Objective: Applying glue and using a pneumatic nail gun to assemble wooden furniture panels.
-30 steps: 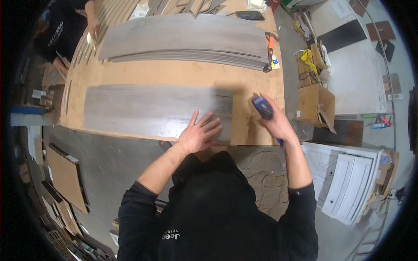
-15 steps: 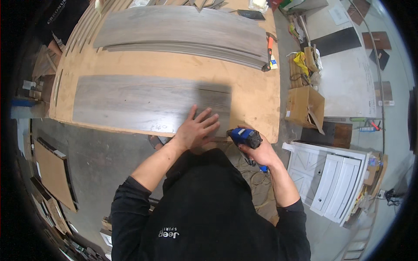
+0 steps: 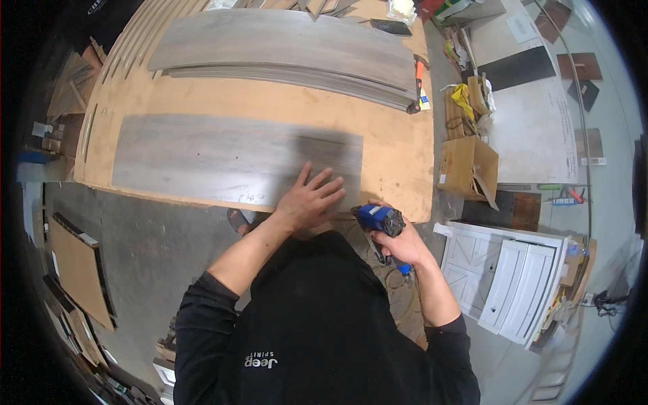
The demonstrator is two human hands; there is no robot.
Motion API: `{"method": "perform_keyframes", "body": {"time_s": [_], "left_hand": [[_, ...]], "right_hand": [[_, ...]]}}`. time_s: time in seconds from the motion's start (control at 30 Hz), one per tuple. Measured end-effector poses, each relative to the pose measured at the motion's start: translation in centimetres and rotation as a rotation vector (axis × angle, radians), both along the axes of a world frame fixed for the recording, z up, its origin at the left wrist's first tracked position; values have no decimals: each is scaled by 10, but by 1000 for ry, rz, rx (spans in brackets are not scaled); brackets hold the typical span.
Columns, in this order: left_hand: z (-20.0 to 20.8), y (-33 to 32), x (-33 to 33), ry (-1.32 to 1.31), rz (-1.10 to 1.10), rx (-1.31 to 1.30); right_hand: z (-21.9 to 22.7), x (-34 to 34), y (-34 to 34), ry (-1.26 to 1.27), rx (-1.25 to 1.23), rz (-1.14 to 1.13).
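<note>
A grey wood-grain board (image 3: pixel 202 152) lies flat along the near edge of the worktable. My left hand (image 3: pixel 312 202) rests palm down on its near right part, with the fingers spread. Just off the table's near edge, beside the board's right corner, my right hand (image 3: pixel 403 244) is wrapped round the handle of a blue and black nail gun (image 3: pixel 378 217). The tool's nose points left toward the board's edge; whether it touches is unclear. Pencil-like marks show on the board near its front edge.
Behind the board, more grey boards (image 3: pixel 283 40) are stacked on the tan table (image 3: pixel 398 155). An orange-handled hammer (image 3: pixel 418 74) lies at the right. A cardboard box (image 3: pixel 466 169) and white cabinet (image 3: pixel 506 270) stand right. Hose coils (image 3: pixel 398 290) lie on the floor. Another person (image 3: pixel 101 34) is far left.
My left hand and the board have shifted slightly to the right. The nail gun stays in my right hand at nearly the same place. My head view has moved a little.
</note>
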State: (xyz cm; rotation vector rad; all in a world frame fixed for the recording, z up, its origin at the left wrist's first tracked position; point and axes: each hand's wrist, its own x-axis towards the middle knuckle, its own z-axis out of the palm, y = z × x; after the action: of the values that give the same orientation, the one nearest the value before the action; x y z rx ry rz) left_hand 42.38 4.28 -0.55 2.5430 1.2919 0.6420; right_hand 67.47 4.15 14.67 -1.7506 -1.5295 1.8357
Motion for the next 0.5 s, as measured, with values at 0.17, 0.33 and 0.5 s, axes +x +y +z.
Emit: {"method": "perform_keyframes", "body": {"time_s": [0.17, 0.33, 0.5], "left_hand": [[2, 0, 1, -52, -2, 7], [-1, 2, 2, 3, -16, -25], [0, 1, 0, 27, -15, -37]], "right_hand": [[0, -8, -1, -64, 25, 61], [-6, -8, -1, -121, 108, 117], [-7, -11, -7, -143, 198, 160]]}}
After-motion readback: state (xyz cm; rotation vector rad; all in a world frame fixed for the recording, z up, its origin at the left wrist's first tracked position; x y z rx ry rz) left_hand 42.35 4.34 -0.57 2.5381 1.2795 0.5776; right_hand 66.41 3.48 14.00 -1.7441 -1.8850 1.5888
